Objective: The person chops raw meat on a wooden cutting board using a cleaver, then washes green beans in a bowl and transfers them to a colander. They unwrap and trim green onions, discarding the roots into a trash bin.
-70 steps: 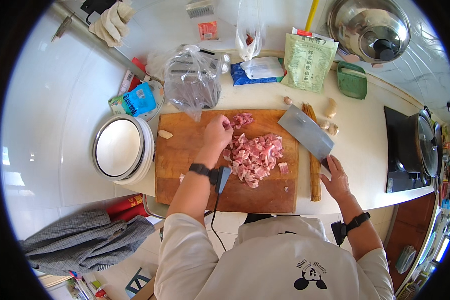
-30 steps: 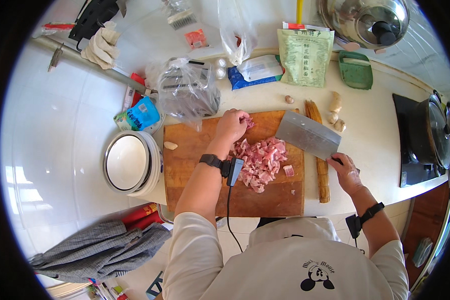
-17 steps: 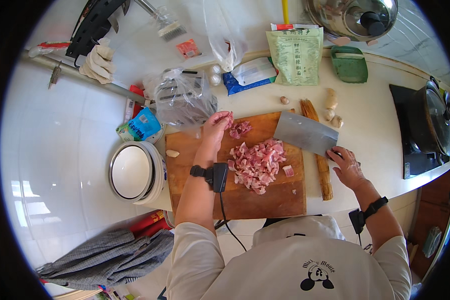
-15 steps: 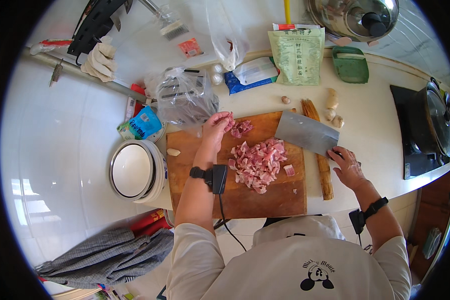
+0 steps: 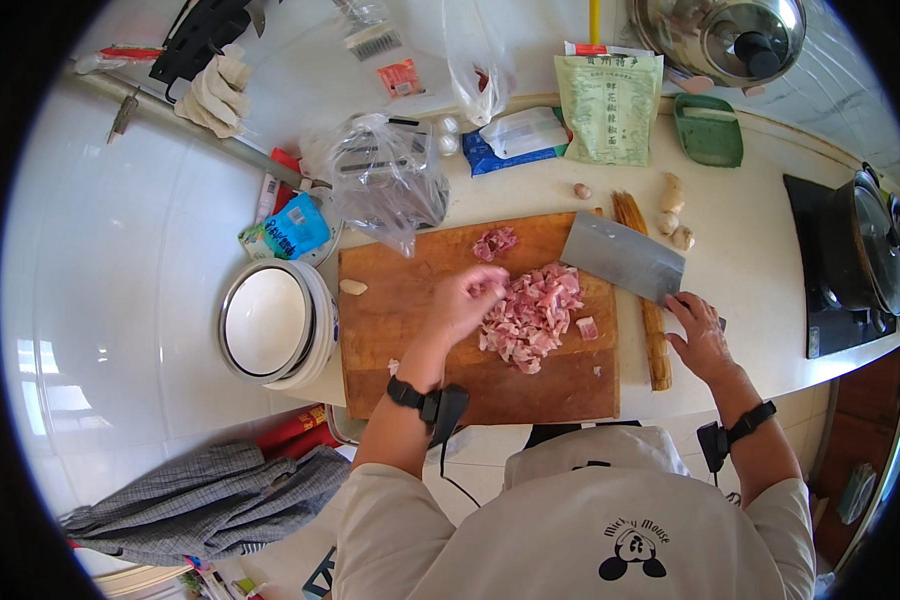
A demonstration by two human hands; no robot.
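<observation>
On the wooden cutting board (image 5: pixel 390 345) lies a large heap of chopped raw meat (image 5: pixel 535 325), with a smaller, darker clump of meat (image 5: pixel 494 243) behind it. My left hand (image 5: pixel 465 305) is over the heap's left edge, its fingers curled together; what they hold, if anything, is hidden. At the board's right edge, my right hand (image 5: pixel 700 335) grips the handle of a wide cleaver (image 5: pixel 622 258). The blade rests flat across the board's far right part and a long brown ribbed stick (image 5: pixel 654 335). A pale piece (image 5: pixel 353 287) sits near the board's left edge.
White bowls (image 5: pixel 267 325) are stacked left of the board. A plastic-covered toaster (image 5: pixel 390 170), a green bag (image 5: pixel 610 110) and a green dustpan-like scoop (image 5: pixel 708 130) stand behind. Ginger (image 5: pixel 672 195) lies beyond the stick. A lidded black pot (image 5: pixel 863 240) is on the right-hand stove.
My left hand has come away from the small meat clump, nearer to me and to the big heap's left edge. My right hand stays on the cleaver. The view has shifted slightly.
</observation>
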